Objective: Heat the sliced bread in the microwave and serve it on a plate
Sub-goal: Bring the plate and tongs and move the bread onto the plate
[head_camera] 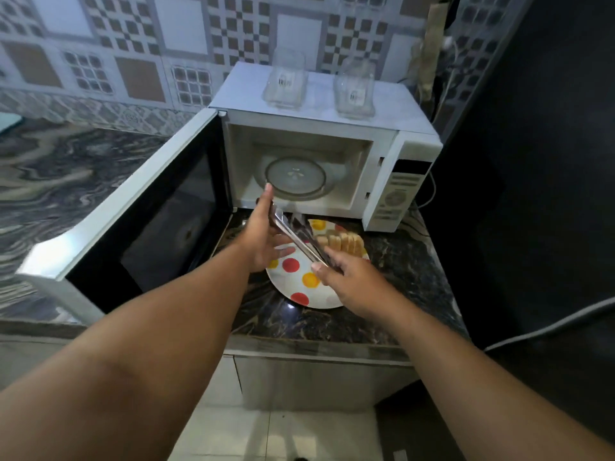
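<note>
Head: right hand pinches tongs; left hand seemingly flat.

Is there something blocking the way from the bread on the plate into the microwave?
Nothing visible does. The microwave door is wide open, the turntable is bare, and the bread slices lie just below the opening.

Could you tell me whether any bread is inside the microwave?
No, the microwave holds only its bare glass turntable; the bread sits on the plate.

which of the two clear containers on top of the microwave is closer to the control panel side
The right clear container; it stands above the control panel, while the left clear container sits nearer the hinged door.
</note>
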